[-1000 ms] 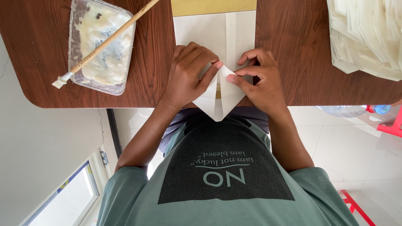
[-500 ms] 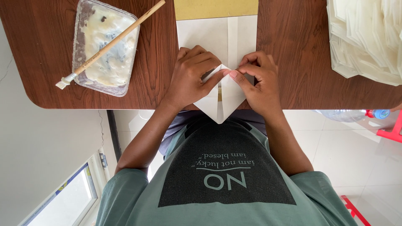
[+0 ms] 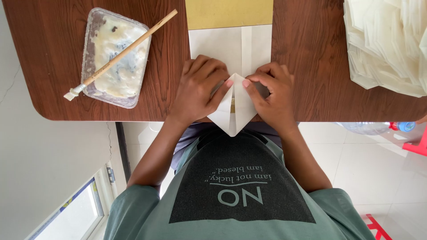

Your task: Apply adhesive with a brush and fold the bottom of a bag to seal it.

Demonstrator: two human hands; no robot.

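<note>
Left of the grip: a clear rectangular plastic tray [image 3: 116,57] smeared with pale paste sits well apart from the hands on the dark brown wooden table [image 3: 311,66]; a long wooden-handled brush [image 3: 120,50] lies slanted across its rim, bristles at the lower left.

Left hand: the left hand [image 3: 198,91] lies flat, fingers pressed down on the left flap of the paper, thumb tip beside the centre line. Not a closed grasp, a holding-down press.

Centre, between the hands: a white paper sheet folded to a downward point [image 3: 233,109] lies at the table's near edge, its tip hanging just past the edge. Two corner flaps meet along a middle seam.

Right hand: the right hand [image 3: 272,94] presses the right flap, fingers curled, thumb tip touching the seam opposite the other thumb.

Above the grip: the unfolded part of the same white sheet runs away from the hands; beyond it lies a flat mustard-yellow sheet [image 3: 229,13].

Right of the grip: a loose heap of translucent white folded paper pieces [image 3: 387,44] fills the table's far right corner, well apart.

Progress: judged from the lie of the paper, both corner folds are made and being creased; the upper part is not yet folded, and the brush rests unused.

Packages and signs: below the table, at right, a clear plastic bottle with a blue cap [image 3: 378,127] lies on the pale tiled floor, beside something red.
</note>
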